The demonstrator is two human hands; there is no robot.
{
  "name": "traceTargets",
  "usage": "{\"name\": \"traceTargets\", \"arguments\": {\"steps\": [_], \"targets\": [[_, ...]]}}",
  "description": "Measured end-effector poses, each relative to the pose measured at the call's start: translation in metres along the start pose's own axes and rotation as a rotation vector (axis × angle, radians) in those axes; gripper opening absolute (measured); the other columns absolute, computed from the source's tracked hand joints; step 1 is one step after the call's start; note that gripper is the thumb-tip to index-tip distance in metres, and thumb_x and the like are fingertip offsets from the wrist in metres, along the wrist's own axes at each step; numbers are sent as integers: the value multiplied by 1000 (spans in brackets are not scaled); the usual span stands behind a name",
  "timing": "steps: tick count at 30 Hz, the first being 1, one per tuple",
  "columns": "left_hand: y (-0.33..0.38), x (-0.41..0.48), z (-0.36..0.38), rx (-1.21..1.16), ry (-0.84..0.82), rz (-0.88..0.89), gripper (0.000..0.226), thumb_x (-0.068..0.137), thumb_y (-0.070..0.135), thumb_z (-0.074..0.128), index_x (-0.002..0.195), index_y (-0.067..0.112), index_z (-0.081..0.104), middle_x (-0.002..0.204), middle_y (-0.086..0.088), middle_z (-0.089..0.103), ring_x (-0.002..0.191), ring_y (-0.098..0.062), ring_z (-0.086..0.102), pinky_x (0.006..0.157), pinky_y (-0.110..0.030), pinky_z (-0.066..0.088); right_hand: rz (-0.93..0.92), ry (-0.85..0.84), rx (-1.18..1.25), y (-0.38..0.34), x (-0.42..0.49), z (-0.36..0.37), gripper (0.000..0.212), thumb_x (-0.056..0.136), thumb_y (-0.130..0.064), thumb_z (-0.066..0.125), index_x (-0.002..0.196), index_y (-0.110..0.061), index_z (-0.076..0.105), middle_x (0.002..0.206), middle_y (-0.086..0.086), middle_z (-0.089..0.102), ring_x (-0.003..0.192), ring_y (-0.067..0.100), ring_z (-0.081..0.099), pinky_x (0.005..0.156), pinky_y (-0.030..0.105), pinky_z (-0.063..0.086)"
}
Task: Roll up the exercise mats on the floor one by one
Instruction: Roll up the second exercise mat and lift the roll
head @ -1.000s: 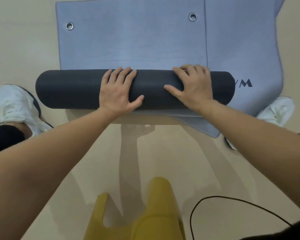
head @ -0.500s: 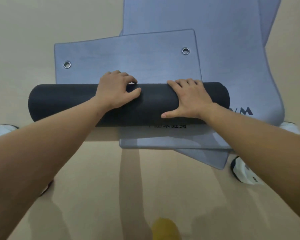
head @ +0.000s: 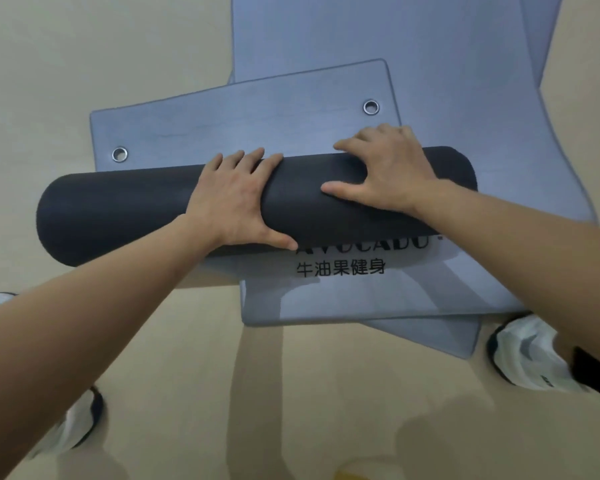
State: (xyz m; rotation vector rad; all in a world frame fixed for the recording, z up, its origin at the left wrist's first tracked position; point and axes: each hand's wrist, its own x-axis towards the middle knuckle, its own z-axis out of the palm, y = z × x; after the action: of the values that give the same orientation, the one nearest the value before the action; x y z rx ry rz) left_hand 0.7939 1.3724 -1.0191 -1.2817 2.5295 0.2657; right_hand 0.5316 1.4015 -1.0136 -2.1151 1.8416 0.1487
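A blue-grey exercise mat [head: 243, 123] with two metal eyelets is mostly rolled into a thick dark roll [head: 118, 209] lying across the floor. Only a short flat end of this mat shows beyond the roll. My left hand [head: 236, 202] presses palm-down on the middle of the roll, fingers spread over its top. My right hand [head: 385, 171] grips the roll's right part, fingers curled over its far side. A second blue-grey mat [head: 430, 39] lies flat beneath, its near end printed with black lettering [head: 340, 268]. A third mat's corner [head: 458, 341] sticks out below it.
Beige floor [head: 66, 64] surrounds the mats. My white shoes stand at lower left [head: 77, 427] and lower right [head: 527, 355]. A bit of yellow [head: 350, 474] shows at the bottom edge.
The roll has moved forward over the mat, leaving less flat mat ahead of it. The lettering on the mat below has come into view. Both hands shifted their hold on the roll.
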Motion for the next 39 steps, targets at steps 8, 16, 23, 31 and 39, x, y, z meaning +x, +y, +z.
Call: {"name": "traceTargets", "arguments": {"steps": [8,16,23,31,39], "targets": [[-12,34,-26,-117,-157,-26,140,38,110,51,154,35,30,133,0,62,114,-31,61,94,-46,51,-122,-245,-136,-6,13,-12,142,48,-104,55,160,-24,16,147,14,46,130,36,48,110,52,39],[10,-2,-22,-90,-69,-17,124,41,106,54,142,35,42,114,4,67,98,-26,63,77,-39,50,-119,-126,-98,-18,-29,-3,112,58,-91,67,148,-29,40,118,5,60,109,29,55,80,41,45],[59,-79,3,-138,-207,41,117,44,105,52,137,34,43,107,5,65,93,-24,63,78,-39,51,-123,-311,-57,-36,-123,19,109,63,-91,65,149,-31,36,119,0,59,109,25,56,76,37,37],[99,-146,35,-232,-405,0,118,41,108,52,132,33,49,98,5,70,83,-24,65,79,-40,55,-277,-527,-25,-50,-165,32,102,60,-89,70,141,-31,45,110,-3,61,101,24,61,71,36,40],[121,-198,58,-350,-230,-103,104,76,87,49,158,25,34,151,-2,53,131,-27,54,108,-43,43,-218,-720,119,-51,-153,48,102,52,-88,76,138,-37,50,124,-6,66,112,24,63,88,41,51]]}}
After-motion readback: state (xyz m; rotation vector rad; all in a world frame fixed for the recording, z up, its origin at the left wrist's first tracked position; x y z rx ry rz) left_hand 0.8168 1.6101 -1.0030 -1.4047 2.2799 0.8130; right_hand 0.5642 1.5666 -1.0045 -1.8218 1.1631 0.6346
